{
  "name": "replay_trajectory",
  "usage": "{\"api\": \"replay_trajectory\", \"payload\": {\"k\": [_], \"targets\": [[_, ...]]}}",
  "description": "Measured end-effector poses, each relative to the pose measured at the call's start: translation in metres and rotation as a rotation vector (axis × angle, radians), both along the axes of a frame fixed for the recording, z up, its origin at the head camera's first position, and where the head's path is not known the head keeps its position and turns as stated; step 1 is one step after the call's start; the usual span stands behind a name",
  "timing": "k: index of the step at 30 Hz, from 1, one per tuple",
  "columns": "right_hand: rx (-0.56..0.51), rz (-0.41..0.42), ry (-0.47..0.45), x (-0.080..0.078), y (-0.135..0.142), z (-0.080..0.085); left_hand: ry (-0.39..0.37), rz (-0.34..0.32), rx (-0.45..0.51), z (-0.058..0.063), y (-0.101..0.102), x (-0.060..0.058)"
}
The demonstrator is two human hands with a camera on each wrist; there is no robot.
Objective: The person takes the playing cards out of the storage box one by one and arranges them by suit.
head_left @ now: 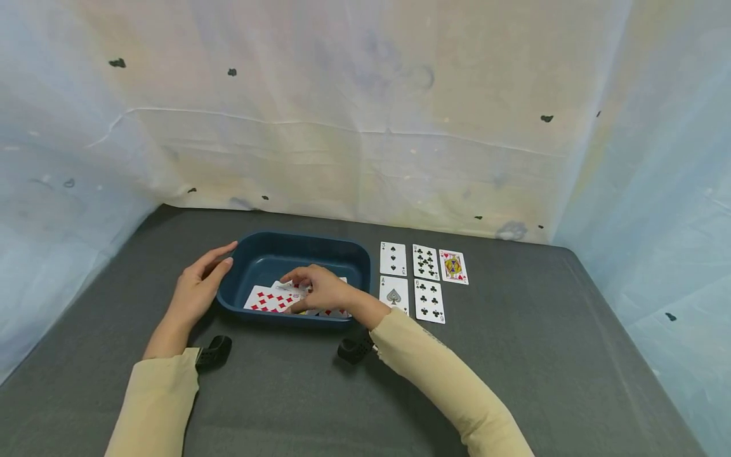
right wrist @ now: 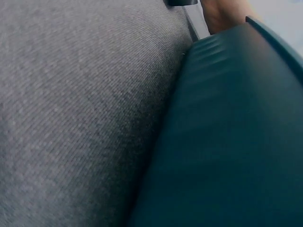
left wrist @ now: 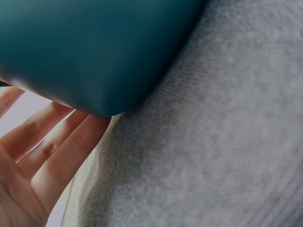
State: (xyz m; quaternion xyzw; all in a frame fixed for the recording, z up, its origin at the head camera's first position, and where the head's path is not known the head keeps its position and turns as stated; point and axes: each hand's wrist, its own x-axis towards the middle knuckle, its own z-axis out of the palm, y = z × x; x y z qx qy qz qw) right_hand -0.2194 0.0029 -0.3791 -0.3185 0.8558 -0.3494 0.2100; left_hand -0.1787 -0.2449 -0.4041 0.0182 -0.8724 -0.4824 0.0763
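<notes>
A dark blue plastic tray (head_left: 297, 238) with rounded corners holds several loose playing cards, among them a red diamonds card (head_left: 267, 298) lying face up. My left hand (head_left: 197, 289) rests against the tray's left end, its fingers (left wrist: 71, 146) fairly straight along the outer wall. Inside the tray, my right hand (head_left: 321, 289) reaches down over the cards with thumb and fingers spread apart. Parts of the cards are hidden beneath it. In the right wrist view, the tray's side wall (right wrist: 227, 127) blocks sight of the right hand.
Right of the tray, face-up cards lie in two rows: a five of spades (head_left: 393, 259), a clubs card (head_left: 425, 262) and a face card (head_left: 454, 266) behind, an ace of spades (head_left: 394, 293) and a six of clubs (head_left: 429, 301) in front. A pale curtain (head_left: 365, 158) borders the grey table (head_left: 542, 355).
</notes>
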Motion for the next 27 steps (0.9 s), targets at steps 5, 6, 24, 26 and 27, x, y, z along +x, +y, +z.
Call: {"api": "replay_trajectory", "payload": {"k": [5, 6, 24, 26, 27], "targets": [[0.095, -0.014, 0.06, 0.0007, -0.0004, -0.0032, 0.005, 0.007, -0.004, 0.0001, 0.0007, -0.0008], [0.11, -0.021, 0.077, 0.0018, -0.0007, -0.0026, 0.006, 0.007, -0.004, 0.0003, 0.0009, -0.0009], [0.197, -0.277, 0.038, 0.0044, 0.0012, 0.0016, -0.001, -0.011, 0.006, -0.0007, -0.0018, 0.0001], [0.156, -0.309, 0.038, 0.0041, 0.002, 0.0023, 0.0, -0.01, 0.005, -0.0005, -0.0013, -0.0001], [0.129, -0.331, 0.027, 0.0042, 0.0027, 0.0026, -0.001, -0.009, 0.004, -0.0004, -0.0009, -0.0002]]}}
